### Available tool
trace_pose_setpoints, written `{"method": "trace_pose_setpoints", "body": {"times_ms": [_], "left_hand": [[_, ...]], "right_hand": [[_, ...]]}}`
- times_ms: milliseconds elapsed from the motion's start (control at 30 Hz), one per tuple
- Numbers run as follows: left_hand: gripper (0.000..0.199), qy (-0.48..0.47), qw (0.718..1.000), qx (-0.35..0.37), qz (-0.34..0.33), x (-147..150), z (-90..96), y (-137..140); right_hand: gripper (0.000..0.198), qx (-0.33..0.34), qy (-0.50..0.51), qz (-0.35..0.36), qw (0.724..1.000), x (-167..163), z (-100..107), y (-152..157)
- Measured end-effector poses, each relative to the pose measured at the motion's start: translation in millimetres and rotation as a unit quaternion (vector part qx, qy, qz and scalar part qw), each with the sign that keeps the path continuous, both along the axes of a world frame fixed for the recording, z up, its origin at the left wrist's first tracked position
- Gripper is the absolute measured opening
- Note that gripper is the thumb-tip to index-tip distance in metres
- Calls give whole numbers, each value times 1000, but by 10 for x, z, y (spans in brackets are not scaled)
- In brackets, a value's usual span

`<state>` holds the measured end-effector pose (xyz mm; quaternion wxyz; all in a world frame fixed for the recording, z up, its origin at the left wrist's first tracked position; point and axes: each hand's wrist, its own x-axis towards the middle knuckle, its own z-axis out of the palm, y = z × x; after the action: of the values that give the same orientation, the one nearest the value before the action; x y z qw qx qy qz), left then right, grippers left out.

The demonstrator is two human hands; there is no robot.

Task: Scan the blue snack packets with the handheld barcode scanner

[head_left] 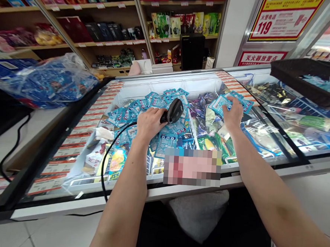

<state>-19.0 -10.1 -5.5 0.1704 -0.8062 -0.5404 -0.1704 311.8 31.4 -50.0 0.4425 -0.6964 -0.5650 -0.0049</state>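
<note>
My left hand (151,122) is wrapped round the grip of a black handheld barcode scanner (175,111), whose head tilts over the freezer. A heap of blue printed packets (165,144) lies beneath it in the glass-topped freezer's left section. Farther right, my right hand (233,112) has its fingers closed on a blue packet (218,105). More blue packets (246,105) spread just behind that hand, above the wire dividers. Its palm side and some fingertips are hidden from view.
The scanner's black cable (104,164) hangs over the freezer's front edge (183,190). A clear bag of blue packets (61,81) stands at left. A dark tray (304,81) holds similar packets at right. Shelves of goods (108,41) line the back.
</note>
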Motion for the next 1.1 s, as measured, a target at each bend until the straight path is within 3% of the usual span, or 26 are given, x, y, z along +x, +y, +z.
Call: {"method": "trace_pose_setpoints", "body": {"times_ms": [200, 467, 867, 967, 1100], "left_hand": [[40, -12, 1000, -7, 25, -6, -4, 0], [39, -13, 1000, -1, 27, -17, -20, 8], [37, -39, 997, 22, 68, -109, -66, 38], [39, -52, 994, 25, 93, -144, -77, 51], [40, -63, 991, 23, 118, -152, -70, 49]], "right_hand": [[35, -16, -107, -71, 992, -66, 32, -91], [28, -57, -211, 28, 976, -203, -4, -149], [32, -59, -237, -13, 969, -139, -70, -101], [33, -27, -224, 31, 974, -222, -29, -132], [39, -11, -170, 232, 958, -437, 37, -195]]}}
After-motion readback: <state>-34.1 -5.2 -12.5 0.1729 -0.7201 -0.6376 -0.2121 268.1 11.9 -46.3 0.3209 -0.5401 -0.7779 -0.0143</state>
